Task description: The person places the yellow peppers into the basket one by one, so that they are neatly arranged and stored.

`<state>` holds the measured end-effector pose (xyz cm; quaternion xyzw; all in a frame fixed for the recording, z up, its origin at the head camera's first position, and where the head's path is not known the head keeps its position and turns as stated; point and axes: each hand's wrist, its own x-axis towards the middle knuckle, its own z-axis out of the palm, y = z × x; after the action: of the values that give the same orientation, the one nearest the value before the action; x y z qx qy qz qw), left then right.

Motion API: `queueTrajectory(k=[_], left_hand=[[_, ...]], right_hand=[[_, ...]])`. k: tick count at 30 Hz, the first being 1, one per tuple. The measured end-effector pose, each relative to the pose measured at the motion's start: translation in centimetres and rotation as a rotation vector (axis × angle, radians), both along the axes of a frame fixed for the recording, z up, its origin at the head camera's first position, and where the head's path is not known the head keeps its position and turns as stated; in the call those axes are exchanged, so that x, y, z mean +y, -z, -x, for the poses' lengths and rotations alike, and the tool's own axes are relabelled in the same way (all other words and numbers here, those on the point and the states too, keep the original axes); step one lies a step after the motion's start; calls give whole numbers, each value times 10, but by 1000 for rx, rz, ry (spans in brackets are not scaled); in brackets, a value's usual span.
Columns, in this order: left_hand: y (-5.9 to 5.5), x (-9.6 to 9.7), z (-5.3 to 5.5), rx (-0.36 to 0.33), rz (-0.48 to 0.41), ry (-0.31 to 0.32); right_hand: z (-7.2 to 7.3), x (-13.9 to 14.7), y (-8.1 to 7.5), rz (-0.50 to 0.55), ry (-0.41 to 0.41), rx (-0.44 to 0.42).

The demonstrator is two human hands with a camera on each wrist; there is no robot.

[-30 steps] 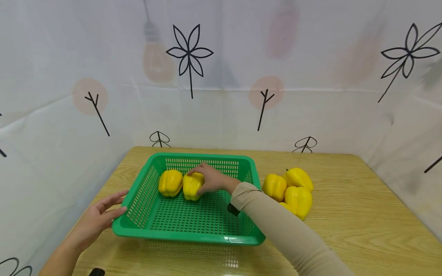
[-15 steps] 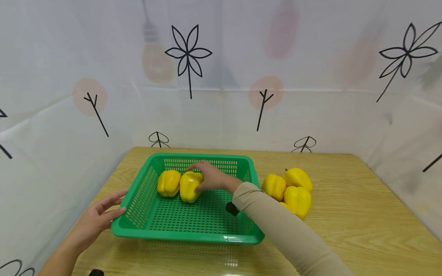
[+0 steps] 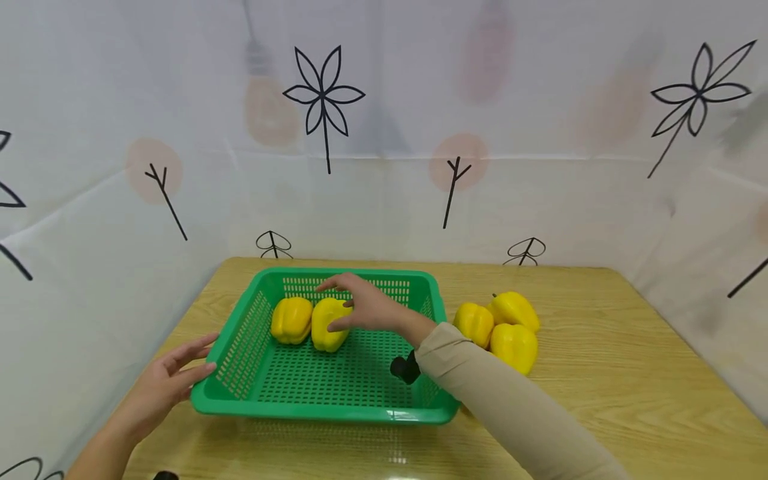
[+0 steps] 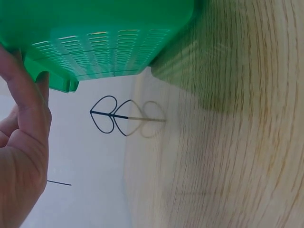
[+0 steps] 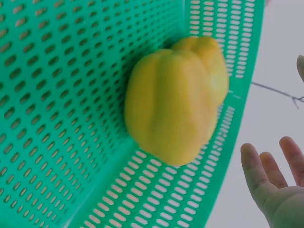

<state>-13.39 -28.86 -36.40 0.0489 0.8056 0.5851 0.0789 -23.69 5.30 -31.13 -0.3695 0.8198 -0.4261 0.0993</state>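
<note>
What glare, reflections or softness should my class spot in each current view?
Head: white glare on the front rim of the green perforated plastic basket; left wrist: the glossy, pale wood-grain tabletop mirrors the basket and a black heart-shaped leaf drawing; right wrist: the nearer rounded yellow bell pepper looks soft.

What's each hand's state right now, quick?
Left hand: open, touching the basket.
Right hand: open, holding nothing, near a yellow pepper.
</note>
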Motion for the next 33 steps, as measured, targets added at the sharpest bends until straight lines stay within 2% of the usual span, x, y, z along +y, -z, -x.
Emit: queueTrajectory(k=[6, 16, 23, 33], left_hand=[[0, 0, 1, 10, -31, 25], [-1, 2, -1, 24, -29, 18], [1, 2, -2, 32, -35, 17], [-1, 2, -3, 21, -41, 15]], right_hand=[[-13, 4, -9, 53, -22, 26], [-25, 18, -19, 119, -25, 98], [-33, 34, -22, 170, 9, 91], [-43, 61, -25, 245, 29, 147]])
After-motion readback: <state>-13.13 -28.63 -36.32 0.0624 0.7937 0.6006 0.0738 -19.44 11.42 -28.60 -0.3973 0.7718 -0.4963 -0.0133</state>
